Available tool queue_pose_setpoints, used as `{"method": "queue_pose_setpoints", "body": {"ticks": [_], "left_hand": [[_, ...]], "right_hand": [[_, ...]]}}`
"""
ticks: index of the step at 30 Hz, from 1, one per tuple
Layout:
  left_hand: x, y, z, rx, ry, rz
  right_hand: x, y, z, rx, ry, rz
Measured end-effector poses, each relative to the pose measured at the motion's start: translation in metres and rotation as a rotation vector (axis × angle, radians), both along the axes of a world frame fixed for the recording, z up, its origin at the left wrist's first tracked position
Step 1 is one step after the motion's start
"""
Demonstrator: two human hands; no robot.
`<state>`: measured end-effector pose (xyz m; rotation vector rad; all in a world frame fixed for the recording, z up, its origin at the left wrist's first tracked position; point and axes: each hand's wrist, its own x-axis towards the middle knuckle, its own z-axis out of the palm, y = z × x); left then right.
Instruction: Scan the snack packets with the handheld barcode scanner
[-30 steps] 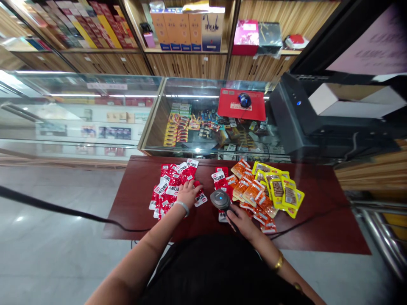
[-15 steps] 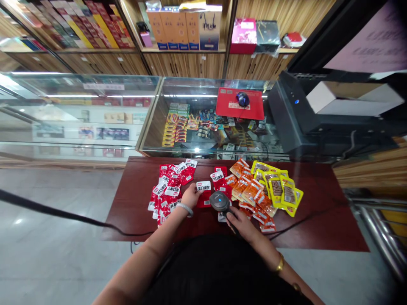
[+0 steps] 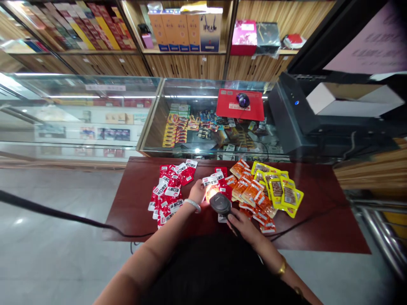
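Observation:
My left hand (image 3: 197, 193) pinches a red-and-white snack packet (image 3: 209, 182) at its left edge. In my right hand (image 3: 241, 221) is a black handheld barcode scanner (image 3: 220, 203), gripped by its handle. Bright light from the scanner's head falls on the held packet, and part of that packet is hidden behind the head. Other red packets (image 3: 226, 190) lie just behind and under the scanner. To the left of my hands spreads a loose pile of red-and-white packets (image 3: 171, 190). Orange packets (image 3: 251, 190) are heaped to the right, beside yellow packets (image 3: 288, 195).
Everything lies on a dark red-brown table (image 3: 133, 195). Behind it stands a glass display counter (image 3: 193, 148) with a red mat (image 3: 227, 108) and a mouse (image 3: 243, 100) on top. A black machine (image 3: 286, 114) is at the right. A black cable (image 3: 79, 216) crosses at left.
My left hand has moved right with the packet, bringing it under the scanner's head. The scanner's light has come on over it. My right hand has barely moved.

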<state>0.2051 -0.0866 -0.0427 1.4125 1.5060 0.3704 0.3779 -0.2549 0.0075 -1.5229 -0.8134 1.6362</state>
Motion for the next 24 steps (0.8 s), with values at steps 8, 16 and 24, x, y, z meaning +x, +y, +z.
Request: {"method": "queue_pose_setpoints", "body": {"ticks": [8, 16, 24], "left_hand": [[0.033, -0.010, 0.010, -0.112, -0.267, -0.013], [0.031, -0.008, -0.006, -0.093, -0.241, -0.187], [-0.020, 0.044, 0.022, 0.289, 0.528, 0.056]], "right_hand": [[0.007, 0.005, 0.010, -0.024, 0.089, -0.026], [0.012, 0.003, 0.018, -0.072, 0.105, -0.090], [0.012, 0.006, 0.017, -0.080, 0.092, -0.096]]}}
